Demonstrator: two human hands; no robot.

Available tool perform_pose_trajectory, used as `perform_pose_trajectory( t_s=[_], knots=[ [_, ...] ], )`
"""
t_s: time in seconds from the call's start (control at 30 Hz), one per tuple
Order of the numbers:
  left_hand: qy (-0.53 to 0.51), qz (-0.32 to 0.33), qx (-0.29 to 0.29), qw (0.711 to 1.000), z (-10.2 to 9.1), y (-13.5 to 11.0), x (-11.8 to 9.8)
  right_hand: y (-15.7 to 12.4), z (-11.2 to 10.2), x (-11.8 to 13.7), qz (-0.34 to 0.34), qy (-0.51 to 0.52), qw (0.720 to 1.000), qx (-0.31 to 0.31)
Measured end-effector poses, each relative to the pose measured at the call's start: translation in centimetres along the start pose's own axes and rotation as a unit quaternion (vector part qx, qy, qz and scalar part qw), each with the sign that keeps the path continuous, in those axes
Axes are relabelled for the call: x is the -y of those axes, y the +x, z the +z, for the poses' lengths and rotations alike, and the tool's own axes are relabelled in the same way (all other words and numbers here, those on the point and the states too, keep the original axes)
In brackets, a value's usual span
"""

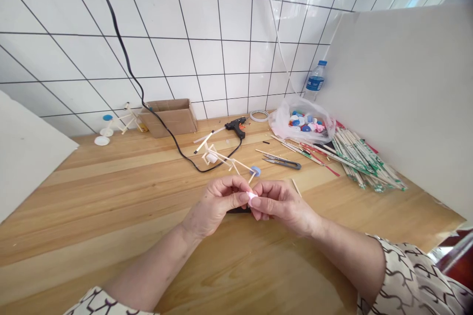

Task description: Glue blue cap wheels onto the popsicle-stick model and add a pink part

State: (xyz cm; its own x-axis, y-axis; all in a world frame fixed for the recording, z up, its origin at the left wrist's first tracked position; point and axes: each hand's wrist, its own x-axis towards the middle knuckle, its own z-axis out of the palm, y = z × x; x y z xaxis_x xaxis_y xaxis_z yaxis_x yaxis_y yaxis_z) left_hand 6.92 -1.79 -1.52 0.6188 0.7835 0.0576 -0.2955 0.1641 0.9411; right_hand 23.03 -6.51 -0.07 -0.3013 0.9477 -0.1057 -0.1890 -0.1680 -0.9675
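Observation:
Both hands pinch a small pale pink bottle cap [253, 199] above the near middle of the table. My left hand [218, 202] has its thumb and fingertips closed on one side of it. On the other side, the thumb and fingers of my right hand [283, 204] are closed on it too; they cover most of the cap. Just beyond the hands lies a model of thin wooden sticks [225, 157], with a blue cap [254, 171] at its near end. Something black and flat [238, 210] is partly hidden beneath the hands.
Behind the model is a black glue gun [236, 127] with its cord. Snips [283, 161], chopstick packets [365, 157], a plastic bag [283, 123] of coloured caps and a water bottle [315, 81] are right. A cardboard box [172, 118] and another stick model [125, 120] stand back left.

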Motion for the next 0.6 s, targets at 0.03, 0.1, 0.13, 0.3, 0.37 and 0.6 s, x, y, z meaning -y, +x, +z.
perform_pose_trajectory(
  t_s=[0.03, 0.1, 0.13, 0.3, 0.37, 0.6],
  knots=[
    [-0.012, -0.003, 0.005, 1.0, 0.04, -0.03, -0.03, -0.05, 0.05, -0.05, -0.008, 0.0, 1.0, 0.006],
    [-0.032, -0.009, 0.01, 0.999, 0.17, -0.05, -0.12, -0.12, 0.11, -0.15, -0.018, 0.002, 1.0, 0.014],
    [-0.039, -0.012, 0.008, 0.999, 0.24, -0.05, -0.16, -0.13, 0.11, -0.2, -0.02, 0.003, 1.0, 0.014],
    [-0.054, -0.018, -0.021, 0.998, 0.32, 0.09, -0.1, -0.01, 0.0, -0.3, 0.003, 0.005, 1.0, -0.012],
    [-0.052, -0.009, -0.034, 0.998, 0.28, 0.14, -0.06, 0.05, -0.02, -0.29, 0.015, 0.005, 1.0, -0.026],
    [-0.042, 0.0, -0.024, 0.999, 0.46, 0.22, 0.03, 0.03, 0.06, -0.13, -0.003, 0.0, 1.0, -0.023]
  ],
)
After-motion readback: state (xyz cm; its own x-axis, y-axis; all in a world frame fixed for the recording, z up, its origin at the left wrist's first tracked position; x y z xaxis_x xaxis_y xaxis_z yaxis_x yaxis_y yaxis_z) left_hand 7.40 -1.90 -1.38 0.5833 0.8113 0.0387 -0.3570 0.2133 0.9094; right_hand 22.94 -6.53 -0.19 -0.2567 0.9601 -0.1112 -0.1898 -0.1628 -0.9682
